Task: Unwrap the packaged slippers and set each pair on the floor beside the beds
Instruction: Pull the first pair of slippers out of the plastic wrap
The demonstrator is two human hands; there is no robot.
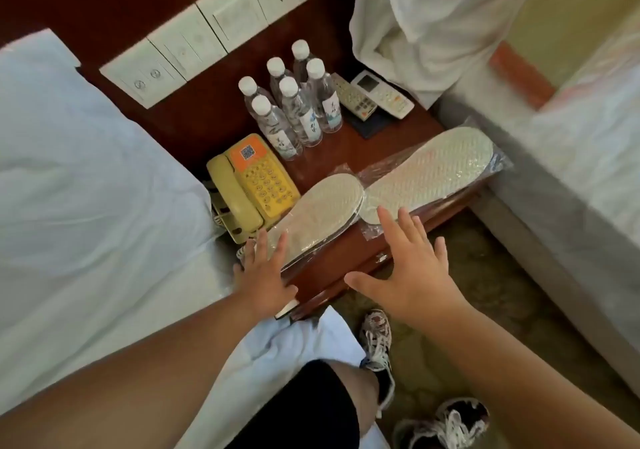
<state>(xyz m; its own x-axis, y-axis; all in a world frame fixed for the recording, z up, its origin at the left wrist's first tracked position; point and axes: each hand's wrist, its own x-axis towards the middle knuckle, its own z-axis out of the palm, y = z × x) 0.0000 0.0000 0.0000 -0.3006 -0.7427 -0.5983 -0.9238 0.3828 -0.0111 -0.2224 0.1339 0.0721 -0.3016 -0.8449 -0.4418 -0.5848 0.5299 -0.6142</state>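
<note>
The left hand (266,272) lies flat with its fingers straight and a little spread, the fingertips resting on the near end of one packet of slippers (322,213), a pale textured sole showing through clear wrap. The packet runs away from that hand at a slant across the dark wooden worktop (391,130). The right hand (408,268) is held wide, all five fingers splayed and gripping nothing. Its fingertips reach the near end of the second packet of slippers (429,171) (whether they press the wrap or hover just above it cannot be told). This second packet stretches off beyond the right hand toward the bed (571,157) on that hand's outer side. Both packets are wrapped and on the worktop, their near ends close together between the two hands. Just beyond the left hand's fingers sits a yellow telephone (256,185), touching the first packet's side. Farther past it stand six water bottles (298,109), with two remote controls (374,97) beside them. Another bed (86,171) lies outside the left hand, and patterned carpet floor (478,275) shows below the right hand.
</note>
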